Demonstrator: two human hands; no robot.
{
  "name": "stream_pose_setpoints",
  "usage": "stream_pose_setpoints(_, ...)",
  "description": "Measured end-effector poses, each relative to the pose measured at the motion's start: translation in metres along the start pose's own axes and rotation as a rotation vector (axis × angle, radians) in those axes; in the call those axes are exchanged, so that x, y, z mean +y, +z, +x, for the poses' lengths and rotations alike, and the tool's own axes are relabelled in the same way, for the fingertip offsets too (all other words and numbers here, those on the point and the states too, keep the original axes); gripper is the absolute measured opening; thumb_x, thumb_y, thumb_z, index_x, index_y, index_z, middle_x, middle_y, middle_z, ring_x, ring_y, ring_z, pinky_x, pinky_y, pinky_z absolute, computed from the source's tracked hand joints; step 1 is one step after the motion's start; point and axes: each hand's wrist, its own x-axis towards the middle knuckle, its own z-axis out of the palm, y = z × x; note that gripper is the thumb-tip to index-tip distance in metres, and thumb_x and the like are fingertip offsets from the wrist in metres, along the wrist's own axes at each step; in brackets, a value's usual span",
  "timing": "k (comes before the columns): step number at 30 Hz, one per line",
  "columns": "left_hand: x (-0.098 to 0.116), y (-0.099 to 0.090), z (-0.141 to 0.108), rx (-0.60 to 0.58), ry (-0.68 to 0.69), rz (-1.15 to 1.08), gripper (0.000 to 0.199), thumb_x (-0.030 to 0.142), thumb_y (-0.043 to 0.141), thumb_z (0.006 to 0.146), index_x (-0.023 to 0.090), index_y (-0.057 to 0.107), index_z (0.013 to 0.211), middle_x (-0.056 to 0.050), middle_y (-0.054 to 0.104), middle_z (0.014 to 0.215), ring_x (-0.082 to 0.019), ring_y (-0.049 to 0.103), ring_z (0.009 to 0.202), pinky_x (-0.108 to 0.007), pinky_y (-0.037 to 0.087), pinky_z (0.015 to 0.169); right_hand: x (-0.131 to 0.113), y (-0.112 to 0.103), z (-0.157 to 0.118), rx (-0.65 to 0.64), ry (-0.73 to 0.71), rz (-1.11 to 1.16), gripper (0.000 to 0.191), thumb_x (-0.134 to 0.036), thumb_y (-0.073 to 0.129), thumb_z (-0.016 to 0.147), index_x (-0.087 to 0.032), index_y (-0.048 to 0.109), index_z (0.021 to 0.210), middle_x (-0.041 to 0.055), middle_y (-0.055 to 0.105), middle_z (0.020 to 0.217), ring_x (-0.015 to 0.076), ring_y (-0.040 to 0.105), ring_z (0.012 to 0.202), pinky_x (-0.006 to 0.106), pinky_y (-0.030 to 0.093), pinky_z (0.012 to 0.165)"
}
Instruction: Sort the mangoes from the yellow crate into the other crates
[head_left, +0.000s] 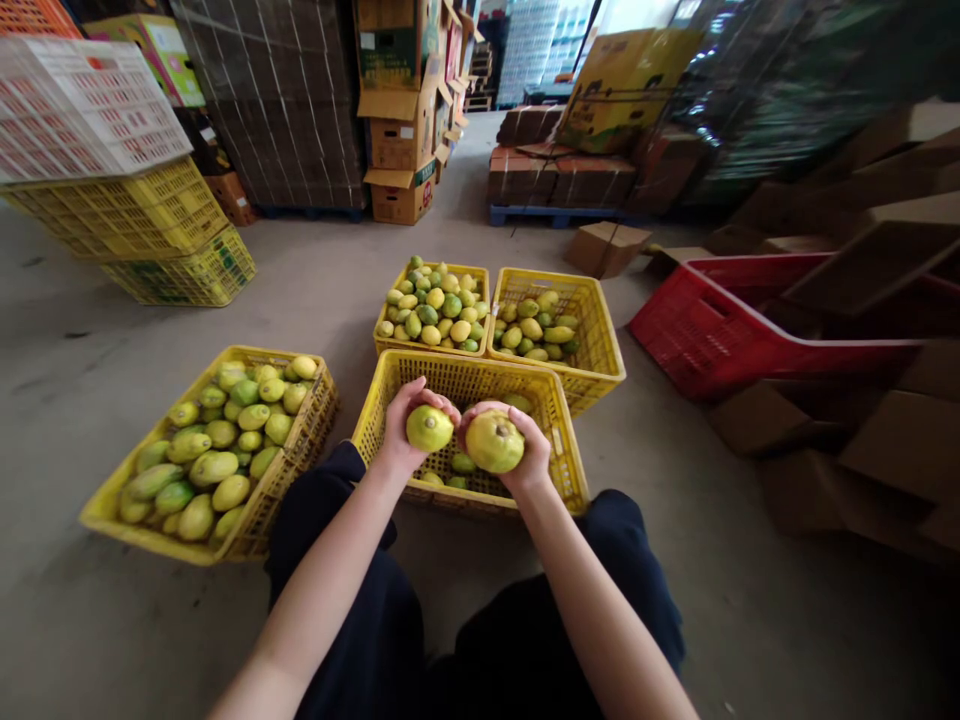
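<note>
My left hand (403,432) is closed around a yellow-green lemon (430,428), its tip facing me. Beside it, my right hand (532,450) grips a larger, knobbly lemon (495,441). Both hands are above a yellow plastic crate (566,440) between my knees, with a few lemons (463,463) on its bottom. The fingertips of the two hands nearly meet; whether they touch I cannot tell. Behind this crate stand a crate heaped with small yellow and green lemons (436,300) and a partly filled crate (592,300). To my left is a crate full of larger lemons (214,466).
A red crate (690,330) with cardboard boxes (900,440) around it stands to the right. Stacked yellow and white crates (135,210) are at the left. Wrapped pallets (270,110) and a small carton (606,247) lie farther back on the concrete floor (300,285).
</note>
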Motion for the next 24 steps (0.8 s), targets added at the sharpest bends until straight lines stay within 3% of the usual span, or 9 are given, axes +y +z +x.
stream_pose_setpoints(4,0.005,0.005,-0.006,-0.095,-0.028,0.057,0.052,0.027,0.042,0.087,0.015,0.059,0.038,-0.004,0.054,0.042,-0.015,0.056,0.043,-0.030,0.044,0.056,-0.002,-0.002,-0.002,-0.102,-0.035,-0.082,0.035,-0.048,0.062,0.063,-0.016,0.076,0.068,0.0084,0.070,0.065,0.0224,0.062,0.056,0.034,0.049,0.053)
stream_pose_setpoints(9,0.004,0.004,-0.008,-0.110,-0.040,0.053,0.058,0.023,0.033,0.089,0.015,0.060,0.038,-0.006,0.053,0.042,-0.016,0.055,0.043,-0.031,0.043,0.056,-0.005,-0.004,-0.003,-0.188,-0.031,-0.123,0.036,-0.048,0.062,0.063,-0.015,0.077,0.069,0.0106,0.071,0.065,0.0250,0.064,0.060,0.034,0.049,0.055)
stream_pose_setpoints(24,0.002,-0.006,-0.006,-0.194,-0.054,0.057,0.057,0.021,0.031,0.088,0.016,0.062,0.041,-0.006,0.053,0.044,-0.015,0.055,0.044,-0.028,0.041,0.054,-0.010,-0.001,-0.006,-0.248,-0.026,-0.132,0.035,-0.046,0.063,0.064,-0.014,0.077,0.070,0.0092,0.070,0.062,0.0225,0.063,0.055,0.032,0.049,0.053)
